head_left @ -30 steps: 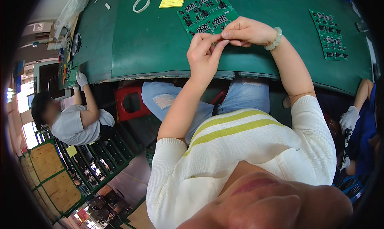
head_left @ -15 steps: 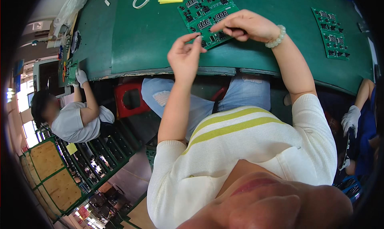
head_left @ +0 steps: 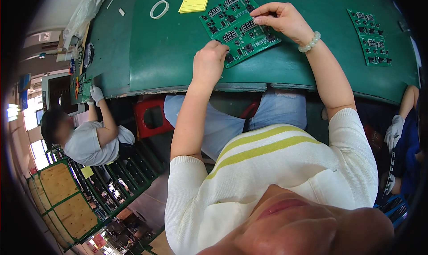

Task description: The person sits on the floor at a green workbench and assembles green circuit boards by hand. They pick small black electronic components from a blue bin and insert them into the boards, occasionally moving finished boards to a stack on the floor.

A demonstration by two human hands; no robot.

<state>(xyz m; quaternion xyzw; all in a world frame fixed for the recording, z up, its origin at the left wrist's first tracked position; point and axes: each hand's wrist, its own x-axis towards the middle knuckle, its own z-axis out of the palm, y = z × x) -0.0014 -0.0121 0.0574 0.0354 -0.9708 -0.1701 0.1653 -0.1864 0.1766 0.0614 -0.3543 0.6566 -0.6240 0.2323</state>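
Observation:
A green circuit board panel (head_left: 244, 42) with black parts and white-framed digit displays lies on the green tabletop in front of me. At the panel's near left edge, my left hand (head_left: 209, 61) is closed, its fingers curled together and their tips against that edge. My right hand (head_left: 285, 24), with a pale bead bracelet (head_left: 309, 42) at the wrist, reaches over the panel's right side. Its thumb and forefinger come together in a pinch near the far right edge, beside a black part. What either hand pinches is too small or hidden to make out.
Another circuit board panel (head_left: 369, 39) lies at the right. A yellow paper pad (head_left: 195, 0) and a white ring (head_left: 153, 10) sit beyond my left hand. A gloved co-worker (head_left: 91, 137) sits at the left; another person's gloved hand (head_left: 394, 131) shows at the right.
My right hand has moved from the panel's near middle to its far right side. My left hand has turned and closed lower at the left edge. The whole view has shifted slightly; the panel stays put.

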